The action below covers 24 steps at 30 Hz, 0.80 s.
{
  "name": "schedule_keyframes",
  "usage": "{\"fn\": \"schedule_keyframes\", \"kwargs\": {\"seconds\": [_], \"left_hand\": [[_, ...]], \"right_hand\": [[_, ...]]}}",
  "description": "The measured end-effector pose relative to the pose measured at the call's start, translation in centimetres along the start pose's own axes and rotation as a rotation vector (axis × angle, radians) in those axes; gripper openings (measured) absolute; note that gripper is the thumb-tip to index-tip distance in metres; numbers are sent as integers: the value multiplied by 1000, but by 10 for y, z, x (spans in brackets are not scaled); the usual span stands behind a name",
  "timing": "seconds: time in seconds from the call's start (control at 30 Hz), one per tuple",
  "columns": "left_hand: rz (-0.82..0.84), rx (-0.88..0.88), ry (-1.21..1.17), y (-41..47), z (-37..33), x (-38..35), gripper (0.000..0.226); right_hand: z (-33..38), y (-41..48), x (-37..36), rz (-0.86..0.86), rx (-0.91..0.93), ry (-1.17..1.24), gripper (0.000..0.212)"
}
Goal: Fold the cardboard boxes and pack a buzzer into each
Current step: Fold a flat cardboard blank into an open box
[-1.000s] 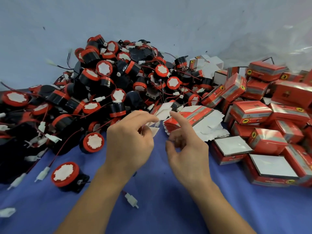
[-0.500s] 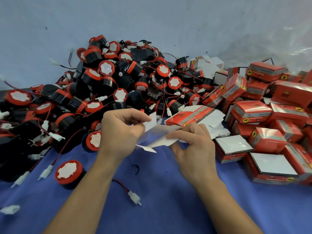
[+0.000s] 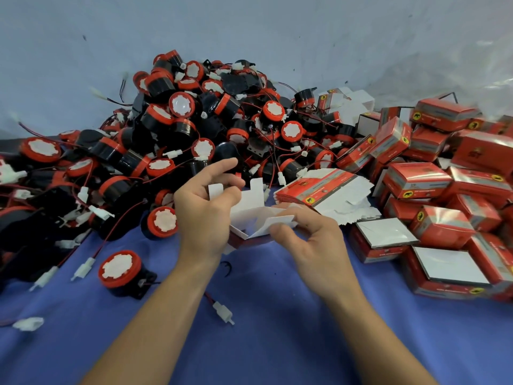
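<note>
Head: buzzers [image 3: 194,129] on blue cloth [image 3: 277,343]; pale wall [image 3: 249,29]

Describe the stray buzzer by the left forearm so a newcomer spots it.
Find the big heap of red-and-black buzzers on the blue cloth. In front of it, just left of the left forearm, one buzzer lies alone. Unlike the rest, it sits clear of the heap, white-centred red face up.

A blue cloth surface [image 3: 277,343] filled the lower frame, and a pale grey-blue wall [image 3: 249,29] rose across the top. A small black curved scrap [image 3: 227,267] lay on the cloth near centre.
</note>
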<state>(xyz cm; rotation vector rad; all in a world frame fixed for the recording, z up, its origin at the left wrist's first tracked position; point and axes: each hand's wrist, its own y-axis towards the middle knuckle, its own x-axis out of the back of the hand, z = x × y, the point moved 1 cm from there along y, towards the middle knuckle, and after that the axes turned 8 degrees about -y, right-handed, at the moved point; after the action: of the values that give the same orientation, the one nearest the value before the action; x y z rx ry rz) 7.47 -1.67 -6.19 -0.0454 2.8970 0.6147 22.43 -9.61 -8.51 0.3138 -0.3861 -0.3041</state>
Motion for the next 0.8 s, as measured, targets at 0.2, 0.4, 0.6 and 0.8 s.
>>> {"fn": "schedule_keyframes", "kwargs": {"seconds": [0.2,0.4,0.6,0.8], "left_hand": [[467,460,-364,0,4,-2,56],[853,556,-234,-5,-9,-9,57],[768,483,-8,-8,-7,-6,57],[598,525,-47,-7,2,-17,46]], "right_hand": [[-3,8,4,-87,7,108,24],[-8,16,14,-108,-102,350,1],[-5,16,5,26,-135,347,22],[-2,15,8,169,-102,378,11]]}}
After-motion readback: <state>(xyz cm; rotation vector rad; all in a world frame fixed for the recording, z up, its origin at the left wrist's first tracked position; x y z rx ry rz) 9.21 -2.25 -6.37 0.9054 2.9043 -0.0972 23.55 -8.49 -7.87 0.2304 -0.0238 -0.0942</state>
